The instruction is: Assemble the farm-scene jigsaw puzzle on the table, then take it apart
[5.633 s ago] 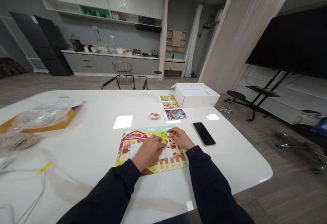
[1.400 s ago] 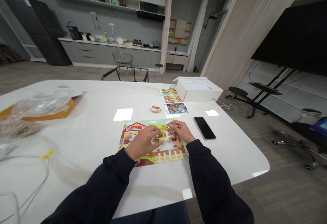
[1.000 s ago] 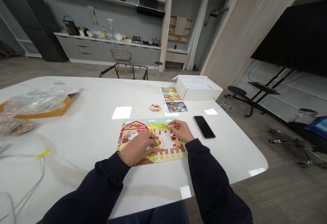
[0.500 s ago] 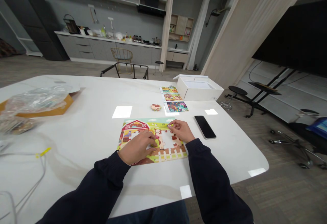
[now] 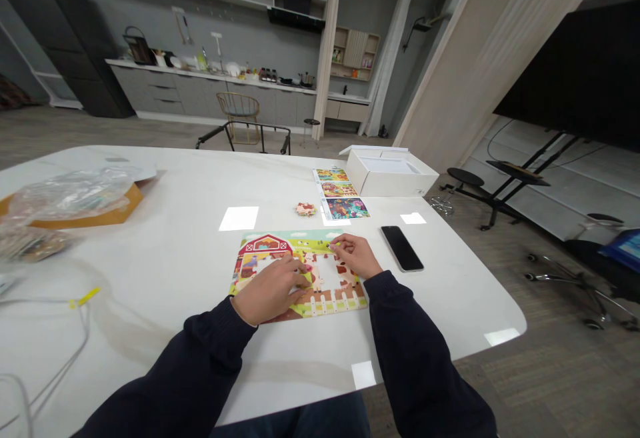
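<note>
A jigsaw puzzle [image 5: 300,308] of a farm scene, with a red barn, cows and a white fence, lies flat before me. White gaps show in it right of its middle and beside the barn. Across its left and middle part rests my left hand [image 5: 275,285], fingers curved and apart from the thumb, tips touching the puzzle; it covers part of the picture. My right hand [image 5: 355,255] is at the upper right of the puzzle, thumb and forefinger pinched together. A tiny dark-and-white bit shows at those fingertips, too small to name. Beyond the puzzle sits a small pile of puzzle pieces [image 5: 305,209].
A phone [image 5: 402,249] lies right of the puzzle. Farther back are a picture sheet [image 5: 341,191] and an open white box [image 5: 390,178]. At left are plastic-wrapped items [image 5: 75,195] on an orange-edged board, bagged pieces [image 5: 33,243] and a cable [image 5: 83,331].
My left hand has shifted very slightly to the right over the puzzle. The right hand keeps its pinch in nearly the same place.
</note>
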Action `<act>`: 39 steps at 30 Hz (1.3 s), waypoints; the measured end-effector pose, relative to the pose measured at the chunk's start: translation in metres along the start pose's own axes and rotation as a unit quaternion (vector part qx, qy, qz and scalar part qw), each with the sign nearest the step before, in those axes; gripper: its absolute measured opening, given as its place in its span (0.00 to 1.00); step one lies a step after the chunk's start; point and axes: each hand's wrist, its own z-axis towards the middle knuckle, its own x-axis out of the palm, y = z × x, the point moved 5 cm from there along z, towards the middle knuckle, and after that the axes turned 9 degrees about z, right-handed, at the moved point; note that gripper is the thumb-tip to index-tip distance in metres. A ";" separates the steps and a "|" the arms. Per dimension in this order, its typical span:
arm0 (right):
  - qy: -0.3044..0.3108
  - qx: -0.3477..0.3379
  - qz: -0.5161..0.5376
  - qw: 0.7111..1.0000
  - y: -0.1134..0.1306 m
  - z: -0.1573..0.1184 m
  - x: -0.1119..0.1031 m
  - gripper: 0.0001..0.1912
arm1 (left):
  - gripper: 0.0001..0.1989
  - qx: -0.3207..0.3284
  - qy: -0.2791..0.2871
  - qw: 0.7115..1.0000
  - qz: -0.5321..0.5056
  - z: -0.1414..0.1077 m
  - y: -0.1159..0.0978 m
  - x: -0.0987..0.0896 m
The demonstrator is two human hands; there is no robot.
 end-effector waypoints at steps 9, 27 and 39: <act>0.032 -0.007 -0.023 0.999 0.002 -0.001 0.003 0.20 | 0.09 0.012 0.003 0.999 0.043 -0.004 -0.002 0.001; 0.211 -0.102 -0.273 0.933 0.031 -0.018 0.037 0.14 | 0.07 -0.015 0.024 0.999 0.042 -0.008 -0.009 -0.002; 0.225 -0.119 -0.382 0.888 0.050 -0.029 0.045 0.11 | 0.08 -0.015 0.047 0.997 0.063 -0.009 -0.012 -0.003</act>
